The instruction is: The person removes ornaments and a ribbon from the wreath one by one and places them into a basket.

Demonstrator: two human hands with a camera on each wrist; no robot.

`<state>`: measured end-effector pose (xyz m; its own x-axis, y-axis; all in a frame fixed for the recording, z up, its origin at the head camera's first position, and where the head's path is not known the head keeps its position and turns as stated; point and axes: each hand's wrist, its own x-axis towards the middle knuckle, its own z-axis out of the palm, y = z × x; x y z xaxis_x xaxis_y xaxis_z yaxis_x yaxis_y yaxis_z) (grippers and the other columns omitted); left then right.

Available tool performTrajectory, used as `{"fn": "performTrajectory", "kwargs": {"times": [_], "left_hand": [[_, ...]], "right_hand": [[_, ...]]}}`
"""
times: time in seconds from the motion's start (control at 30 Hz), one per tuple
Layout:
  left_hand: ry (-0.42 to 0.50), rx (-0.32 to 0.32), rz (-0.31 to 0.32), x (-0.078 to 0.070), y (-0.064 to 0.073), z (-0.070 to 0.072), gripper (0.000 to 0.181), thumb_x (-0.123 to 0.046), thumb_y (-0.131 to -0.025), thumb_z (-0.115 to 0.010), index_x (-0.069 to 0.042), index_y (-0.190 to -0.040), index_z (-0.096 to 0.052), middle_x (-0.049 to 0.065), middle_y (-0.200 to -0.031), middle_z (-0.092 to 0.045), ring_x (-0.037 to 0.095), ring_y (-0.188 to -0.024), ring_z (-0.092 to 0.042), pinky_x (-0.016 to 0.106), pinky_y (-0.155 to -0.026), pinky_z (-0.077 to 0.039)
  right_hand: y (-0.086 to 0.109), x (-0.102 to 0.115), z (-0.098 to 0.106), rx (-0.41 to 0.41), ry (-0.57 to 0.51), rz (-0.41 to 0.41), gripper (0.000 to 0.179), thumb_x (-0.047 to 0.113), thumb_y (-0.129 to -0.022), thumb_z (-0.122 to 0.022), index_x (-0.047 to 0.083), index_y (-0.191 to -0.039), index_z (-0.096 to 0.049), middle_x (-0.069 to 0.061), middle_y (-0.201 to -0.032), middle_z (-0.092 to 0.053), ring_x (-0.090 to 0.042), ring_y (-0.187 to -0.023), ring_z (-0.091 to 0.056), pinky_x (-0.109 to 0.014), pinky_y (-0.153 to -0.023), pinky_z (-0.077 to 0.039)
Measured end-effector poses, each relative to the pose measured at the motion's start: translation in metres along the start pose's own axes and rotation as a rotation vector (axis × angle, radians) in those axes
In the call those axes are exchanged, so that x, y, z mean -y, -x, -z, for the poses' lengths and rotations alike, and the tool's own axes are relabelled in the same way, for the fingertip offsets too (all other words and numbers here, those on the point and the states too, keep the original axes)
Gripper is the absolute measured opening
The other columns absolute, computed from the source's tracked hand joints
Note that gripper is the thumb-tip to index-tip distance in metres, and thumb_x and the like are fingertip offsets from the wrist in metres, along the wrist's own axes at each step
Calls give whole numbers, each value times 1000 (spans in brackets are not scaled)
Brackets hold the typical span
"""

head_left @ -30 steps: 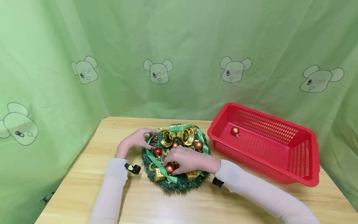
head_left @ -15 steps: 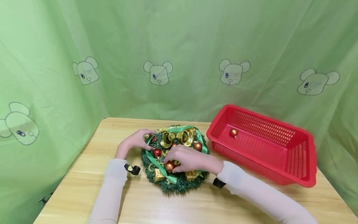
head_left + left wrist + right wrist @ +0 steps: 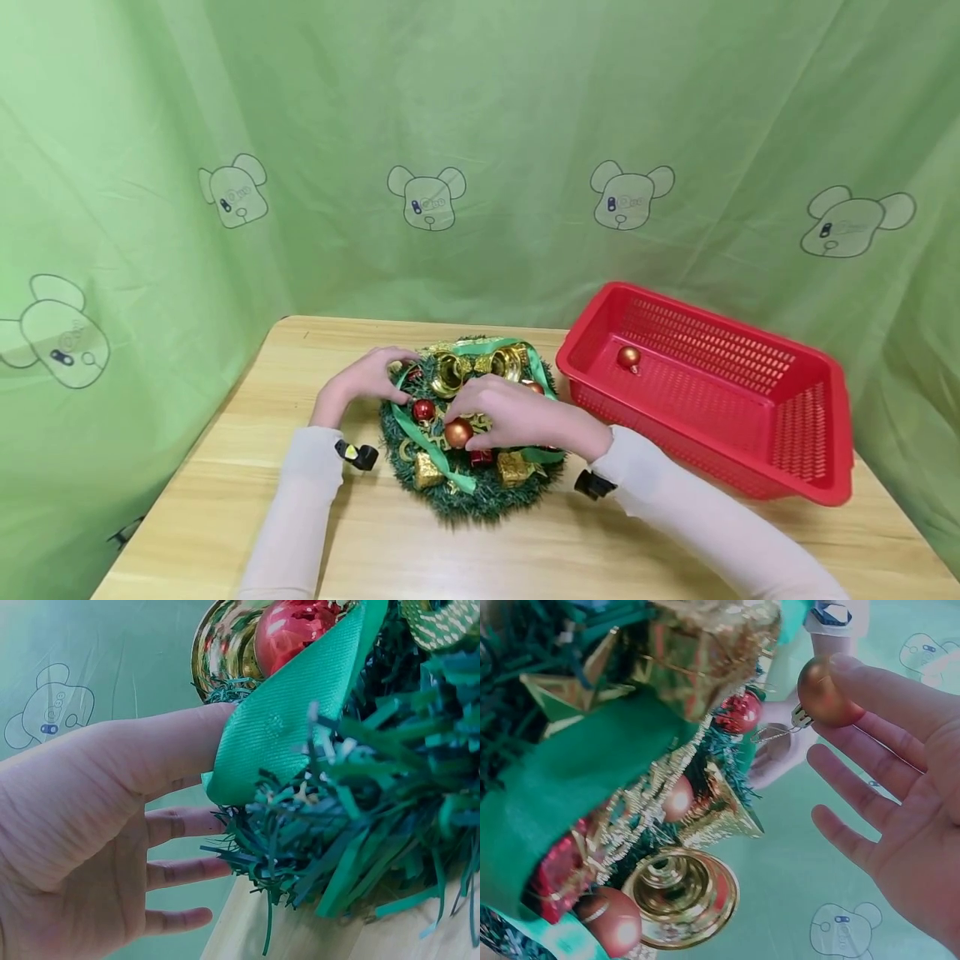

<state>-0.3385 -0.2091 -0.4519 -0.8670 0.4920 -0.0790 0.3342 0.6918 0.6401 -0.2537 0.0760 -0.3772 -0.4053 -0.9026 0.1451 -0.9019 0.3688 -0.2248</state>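
A green tinsel Christmas wreath lies on the table, dressed with gold bells, a green ribbon, small gold gift boxes and red balls. My left hand holds its left edge, the thumb at the ribbon and the other fingers behind the tinsel. Over the wreath's middle, my right hand pinches a copper-coloured bauble between thumb and fingers. The bauble's metal cap and thin loop point towards the wreath in the right wrist view, with a gap showing between hand and tinsel.
To the right stands a red perforated plastic basket, with one gold bauble inside near its left end. The wooden table ends at a green curtain behind and on the sides.
My right hand has risen off the wreath's lower middle with the copper bauble, moving slightly back and right; a small red gift box now shows beneath it. The left hand has stayed put.
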Motion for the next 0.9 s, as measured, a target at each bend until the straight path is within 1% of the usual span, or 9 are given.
{"fn": "performTrajectory", "kwargs": {"times": [0.1,0.27,0.37,0.53,0.6,0.73,0.77,0.83,0.9], "left_hand": [[-3,-1,-10,-2,0,2,81,-14,-77,-84,-14,-150,-50,16,-155,-49,38,-138,-48,60,-117,-40],[-7,-13,-2,-4,2,5,82,-14,-76,-85,-12,-150,-49,15,-155,-49,39,-140,-46,62,-118,-37],[-18,-17,-7,-3,3,5,82,-15,-77,-85,-12,-150,-49,15,-155,-49,40,-141,-44,62,-119,-35],[-7,-10,-20,-2,3,3,83,-13,-77,-85,-10,-151,-47,15,-155,-49,36,-131,-53,61,-119,-37],[-2,-10,-19,-2,3,2,83,-13,-77,-85,-10,-151,-47,15,-155,-49,36,-132,-53,60,-119,-37],[5,-11,-13,-2,4,0,83,-12,-77,-84,-10,-151,-47,14,-155,-48,35,-134,-51,59,-120,-37],[6,-9,-12,-2,4,0,83,-12,-77,-84,-10,-151,-47,14,-156,-48,34,-129,-55,59,-120,-37],[12,-6,-10,-2,4,-2,83,-12,-77,-84,-10,-152,-47,15,-156,-47,29,-108,-63,59,-119,-39],[16,-4,-9,-3,4,-2,83,-12,-77,-84,-10,-152,-46,16,-156,-47,23,-89,-62,59,-118,-40]], "right_hand": [[1,0,6,3,3,-14,34,22,-85,-83,13,-117,-75,3,-114,-76,-17,-112,-66,-40,-102,-55],[2,-1,17,-4,23,-21,34,23,-84,-84,14,-116,-76,4,-113,-76,-17,-111,-68,-38,-100,-57],[5,-2,23,-11,35,-28,36,22,-83,-85,13,-116,-76,2,-114,-76,-18,-111,-68,-40,-101,-57],[10,-5,33,-16,22,-66,38,19,-83,-85,12,-118,-75,1,-118,-76,-20,-115,-67,-43,-104,-55],[12,-6,36,-24,15,-73,38,18,-83,-85,11,-119,-75,0,-118,-76,-21,-115,-67,-43,-103,-56],[18,-8,43,-65,4,-45,38,14,-82,-85,9,-118,-75,-1,-116,-76,-23,-113,-68,-42,-100,-58],[20,-8,45,-74,3,-44,38,15,-82,-84,8,-118,-75,-2,-116,-76,-23,-113,-67,-42,-100,-58],[25,-9,49,-89,0,-44,37,14,-83,-84,7,-118,-74,-3,-116,-76,-24,-113,-67,-41,-99,-59],[29,-10,55,-98,-7,-55,37,14,-84,-84,6,-119,-74,-4,-117,-75,-24,-113,-67,-42,-99,-59]]}}
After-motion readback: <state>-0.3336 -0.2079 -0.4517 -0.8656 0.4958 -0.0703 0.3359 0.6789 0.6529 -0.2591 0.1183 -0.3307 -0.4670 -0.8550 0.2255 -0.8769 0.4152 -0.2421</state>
